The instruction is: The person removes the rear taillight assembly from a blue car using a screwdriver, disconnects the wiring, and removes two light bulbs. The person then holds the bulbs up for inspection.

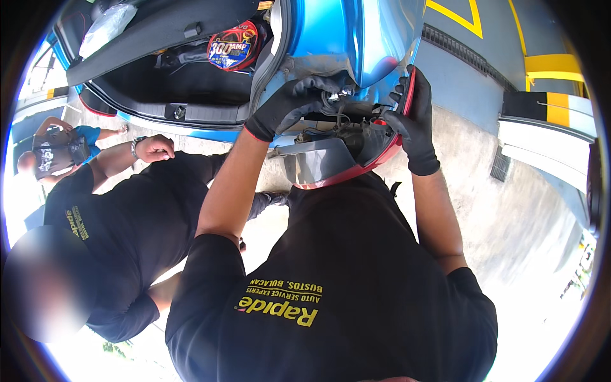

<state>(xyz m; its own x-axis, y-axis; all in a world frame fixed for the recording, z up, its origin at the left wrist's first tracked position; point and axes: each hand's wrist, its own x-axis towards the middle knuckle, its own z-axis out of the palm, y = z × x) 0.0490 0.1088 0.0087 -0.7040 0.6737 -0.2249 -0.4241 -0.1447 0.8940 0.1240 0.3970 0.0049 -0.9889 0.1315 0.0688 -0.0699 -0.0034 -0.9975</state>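
My right hand [417, 124], in a black glove, grips the red outer edge of a car tail light [318, 164]. The light is off its mount, its back turned up, with sockets and wires [356, 137] showing inside. My left hand [289, 109], also gloved in black, reaches to the recess at the rear corner of the blue car body [324, 32]. Its fingers are curled at a small shiny part [340, 94] there, too small to name. Thin wires run between the recess and the light.
Left of me, the open boot [172, 89] holds a red-and-blue round case [234, 48]. A white plastic bag [108, 28] lies above it. A co-worker [127, 223] in black stands close at my left; another person [60, 149] is farther off. A drain grate [468, 57] runs at right.
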